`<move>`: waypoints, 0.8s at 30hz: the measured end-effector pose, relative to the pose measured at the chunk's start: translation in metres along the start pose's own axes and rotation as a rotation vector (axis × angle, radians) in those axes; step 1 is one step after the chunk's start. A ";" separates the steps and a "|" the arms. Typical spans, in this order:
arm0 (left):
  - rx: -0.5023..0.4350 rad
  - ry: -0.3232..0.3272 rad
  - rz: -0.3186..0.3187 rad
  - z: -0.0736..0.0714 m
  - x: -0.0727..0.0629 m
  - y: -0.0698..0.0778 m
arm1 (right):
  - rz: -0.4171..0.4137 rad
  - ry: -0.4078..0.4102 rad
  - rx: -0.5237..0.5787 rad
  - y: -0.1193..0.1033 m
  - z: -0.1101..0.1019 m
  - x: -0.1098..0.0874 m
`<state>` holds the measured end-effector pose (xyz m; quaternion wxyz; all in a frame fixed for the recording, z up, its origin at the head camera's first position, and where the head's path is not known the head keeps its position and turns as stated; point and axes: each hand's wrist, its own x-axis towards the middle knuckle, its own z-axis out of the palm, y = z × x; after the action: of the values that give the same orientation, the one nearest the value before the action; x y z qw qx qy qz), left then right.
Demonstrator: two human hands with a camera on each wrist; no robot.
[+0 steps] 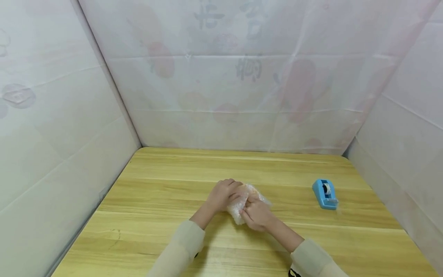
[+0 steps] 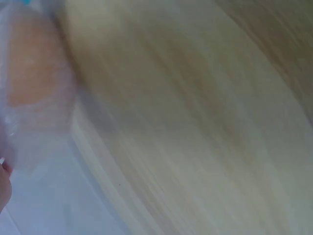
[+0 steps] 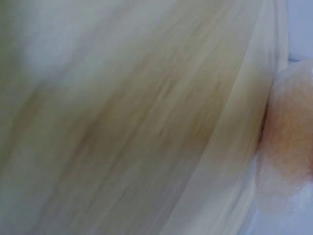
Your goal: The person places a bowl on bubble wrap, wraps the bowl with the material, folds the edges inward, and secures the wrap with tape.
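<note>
A bundle of clear bubble wrap (image 1: pixel 237 211) is held between both hands over the middle of the table. Something orange (image 2: pixel 32 61) shows through the wrap in the left wrist view, and the right wrist view catches the same orange colour (image 3: pixel 288 132) at its right edge; its kind is hidden by the plastic. My left hand (image 1: pixel 224 195) grips the bundle's left side, fingers curled over its top. On the near right side, my right hand (image 1: pixel 257 214) pinches the wrap between thumb and fingers. A loose flap of the wrap sticks out to the right, beyond the right hand.
A blue tape dispenser (image 1: pixel 325 194) with a roll of tape stands at the right of the wooden table (image 1: pixel 155 192). Pale printed sheets (image 1: pixel 221 127) hang as walls behind the table and at both sides.
</note>
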<state>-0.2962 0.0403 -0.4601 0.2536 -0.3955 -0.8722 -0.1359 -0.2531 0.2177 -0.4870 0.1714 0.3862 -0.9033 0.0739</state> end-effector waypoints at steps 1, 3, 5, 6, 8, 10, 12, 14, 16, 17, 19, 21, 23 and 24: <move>-0.020 0.015 -0.009 -0.002 -0.002 -0.002 | 0.006 0.006 -0.003 -0.001 0.001 0.000; -0.082 0.016 -0.031 -0.008 -0.008 -0.006 | 0.010 0.018 -0.004 -0.002 0.001 0.001; -0.161 -0.020 -0.078 -0.014 -0.017 -0.010 | 0.023 0.022 0.000 -0.003 0.001 0.002; -0.206 -0.050 -0.110 -0.017 -0.021 -0.011 | 0.034 0.022 0.006 -0.004 0.001 0.002; -0.286 -0.110 -0.174 -0.021 -0.031 -0.015 | 0.054 0.028 0.013 -0.004 0.002 0.002; -0.343 -0.152 -0.232 -0.024 -0.038 -0.019 | 0.070 0.031 0.021 -0.004 0.002 0.001; -0.396 -0.171 -0.265 -0.026 -0.043 -0.022 | 0.074 0.037 0.030 -0.003 0.002 0.000; -0.454 -0.160 -0.290 -0.027 -0.044 -0.023 | 0.069 0.042 0.036 -0.003 0.003 -0.001; -0.510 -0.143 -0.324 -0.028 -0.044 -0.025 | 0.070 0.036 0.044 -0.002 0.002 -0.001; -0.535 -0.135 -0.341 -0.027 -0.043 -0.025 | 0.074 0.032 0.054 -0.002 0.002 -0.001; -0.578 -0.123 -0.384 -0.026 -0.042 -0.026 | 0.081 0.024 0.064 -0.002 0.001 -0.001; -0.594 -0.113 -0.422 -0.023 -0.041 -0.027 | 0.086 0.023 0.067 -0.002 0.001 -0.001; -0.613 -0.108 -0.458 -0.020 -0.040 -0.028 | 0.087 0.022 0.068 -0.002 0.001 -0.001; -0.621 -0.107 -0.476 -0.018 -0.040 -0.029 | 0.087 0.021 0.065 -0.003 0.001 -0.001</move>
<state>-0.2896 -0.0113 -0.4679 0.0375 -0.2467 -0.8688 -0.4277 -0.2508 0.2163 -0.4882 0.1647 0.3510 -0.9146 0.1145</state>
